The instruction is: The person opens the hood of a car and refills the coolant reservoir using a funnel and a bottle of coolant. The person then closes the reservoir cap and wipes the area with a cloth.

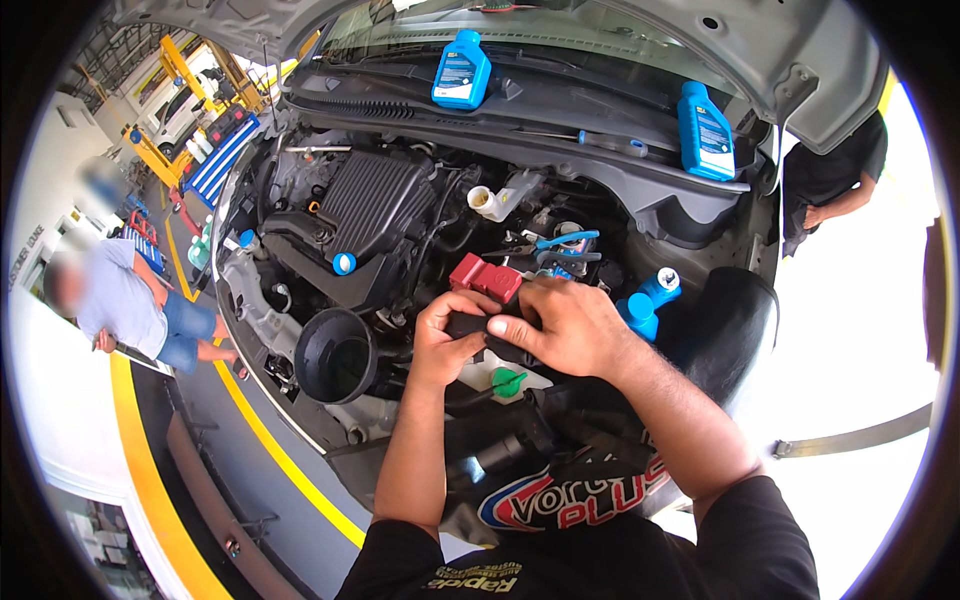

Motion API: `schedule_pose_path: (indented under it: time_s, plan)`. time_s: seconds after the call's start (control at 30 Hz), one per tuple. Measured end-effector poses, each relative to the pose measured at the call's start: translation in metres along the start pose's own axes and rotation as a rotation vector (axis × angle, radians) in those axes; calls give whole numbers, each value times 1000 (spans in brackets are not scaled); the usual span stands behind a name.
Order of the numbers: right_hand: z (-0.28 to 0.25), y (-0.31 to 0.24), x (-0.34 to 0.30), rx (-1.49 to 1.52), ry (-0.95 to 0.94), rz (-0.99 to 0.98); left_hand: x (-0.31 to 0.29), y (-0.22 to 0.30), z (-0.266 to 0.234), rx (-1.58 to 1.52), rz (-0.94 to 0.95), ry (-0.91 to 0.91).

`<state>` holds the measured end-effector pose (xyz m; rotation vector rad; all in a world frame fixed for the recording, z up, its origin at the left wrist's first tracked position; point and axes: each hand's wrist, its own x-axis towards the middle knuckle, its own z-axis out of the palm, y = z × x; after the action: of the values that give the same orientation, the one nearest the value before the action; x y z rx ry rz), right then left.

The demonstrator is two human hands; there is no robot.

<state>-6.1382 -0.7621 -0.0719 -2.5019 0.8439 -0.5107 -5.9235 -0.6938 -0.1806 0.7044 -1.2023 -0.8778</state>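
Note:
My left hand (448, 338) is closed round a small black part (467, 325) whose kind I cannot make out. My right hand (572, 328) grips the same part from the other side, thumb stretched toward the left hand. Both hands are over the front of an open engine bay. Just beyond the fingers lies a red plastic cover (486, 277). Pliers with blue handles (566, 240) rest behind it. Below the hands, a green cap (507, 381) tops a whitish reservoir. A black funnel (336, 355) stands left of my left forearm.
Blue bottles (461, 70) (706, 132) stand on the windscreen cowl, with a screwdriver (612, 143) between. More blue containers (642, 316) are right of my right hand. An uncapped reservoir (486, 202) sits behind the pliers. People stand at left (135, 295) and right (840, 170).

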Motion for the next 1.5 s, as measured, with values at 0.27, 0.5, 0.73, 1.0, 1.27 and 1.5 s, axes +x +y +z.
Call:
schedule_pose_path:
  time_s: [0.27, 0.5, 0.73, 1.0, 1.27, 1.5]
  plan:
    - [17, -4, -4, 150, -104, -93, 1, -5, -7, 2, 19, 17]
    - [12, -6, 0, 293, -146, -115, -3, -5, -10, -185, 3, 87]
    - [3, -4, -1, 422, -85, -105, -6, -4, -11, -170, -37, 154]
    - [0, 2, 1, -112, -102, -174, 1, 10, -3, 184, 40, 101]
    - [0, 23, 1, 89, 82, -244, 12, 48, 12, 572, -76, 21]
    - [2, 19, 2, 81, 267, -484, 2, 80, 77, 1044, -231, 105]
